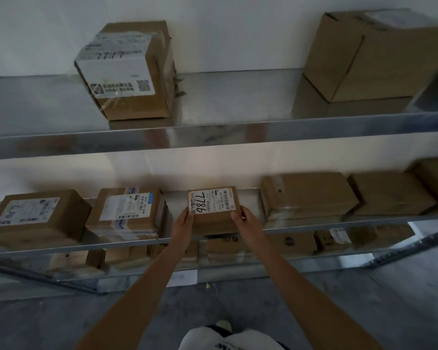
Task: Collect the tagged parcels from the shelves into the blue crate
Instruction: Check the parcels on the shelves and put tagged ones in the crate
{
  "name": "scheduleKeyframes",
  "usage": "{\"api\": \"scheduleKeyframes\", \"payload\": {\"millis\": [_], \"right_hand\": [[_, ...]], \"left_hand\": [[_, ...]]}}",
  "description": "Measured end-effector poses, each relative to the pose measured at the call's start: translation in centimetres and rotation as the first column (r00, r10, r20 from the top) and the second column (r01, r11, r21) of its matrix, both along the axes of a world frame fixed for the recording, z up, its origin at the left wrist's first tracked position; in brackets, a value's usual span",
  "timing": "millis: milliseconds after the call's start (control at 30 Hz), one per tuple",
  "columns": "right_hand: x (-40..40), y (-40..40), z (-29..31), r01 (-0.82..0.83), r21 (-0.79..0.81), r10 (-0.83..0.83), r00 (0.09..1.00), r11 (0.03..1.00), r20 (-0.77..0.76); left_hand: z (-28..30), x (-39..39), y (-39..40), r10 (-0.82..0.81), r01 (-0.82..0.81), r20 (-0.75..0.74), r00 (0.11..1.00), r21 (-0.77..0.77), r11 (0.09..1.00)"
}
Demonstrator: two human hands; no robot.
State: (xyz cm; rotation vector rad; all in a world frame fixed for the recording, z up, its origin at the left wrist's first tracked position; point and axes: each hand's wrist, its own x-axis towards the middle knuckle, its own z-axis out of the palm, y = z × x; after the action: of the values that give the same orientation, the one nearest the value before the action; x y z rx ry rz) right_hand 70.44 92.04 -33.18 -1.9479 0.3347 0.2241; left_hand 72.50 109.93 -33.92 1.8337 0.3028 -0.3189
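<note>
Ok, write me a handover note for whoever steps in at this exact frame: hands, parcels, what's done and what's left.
Left hand and right hand each grip a side of the small parcel marked 7786, at the front of the middle shelf.
Other parcels sit either side of it; two boxes are on the top shelf, one marked 7717; more are on the shelf below.
Blue crate is not in view, so nothing is shown as collected.
Left: lift out 7786, carry it to the crate, check the remaining tags.

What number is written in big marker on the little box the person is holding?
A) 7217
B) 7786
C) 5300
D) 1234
B, since the small parcel gripped between the left hand and right hand has 7786 handwritten on its white label.
</note>
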Motion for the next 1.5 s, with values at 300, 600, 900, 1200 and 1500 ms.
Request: {"api": "scheduleKeyframes", "payload": {"millis": [300,600,900,1200,1500], "right_hand": [[1.3,-1.1,1.8,0.038,-0.075,-0.036,0.999,0.996,0.037],[0.3,-21.1,2.3,0.548,-0.227,-0.478,0.826,0.805,0.299],[1.4,-30.0,1.2,0.26,-0.174,-0.27,0.962,0.95,-0.033],[0.2,-34.6,4.7,0.228,0.265,-0.232,0.973,0.937,-0.018],[0.3,-33.7,5.3,0.158,0.322,-0.161,0.987,0.933,-0.02]], "left_hand": [[0.9,1.8,-0.9,0.119,-0.131,0.081,0.99,0.16,0.978],[4.7,-0.5,-16.0,0.177,-0.175,0.395,0.901,-0.042,0.984],[-5.5,2.1,-23.6,0.225,-0.24,-0.153,0.962,-0.091,0.966],[6.7,-2.2,-22.7,0.415,-0.434,-0.127,0.901,-0.258,0.863],[6.7,-1.4,-22.4,0.407,-0.414,-0.098,0.908,-0.361,0.835]]}}
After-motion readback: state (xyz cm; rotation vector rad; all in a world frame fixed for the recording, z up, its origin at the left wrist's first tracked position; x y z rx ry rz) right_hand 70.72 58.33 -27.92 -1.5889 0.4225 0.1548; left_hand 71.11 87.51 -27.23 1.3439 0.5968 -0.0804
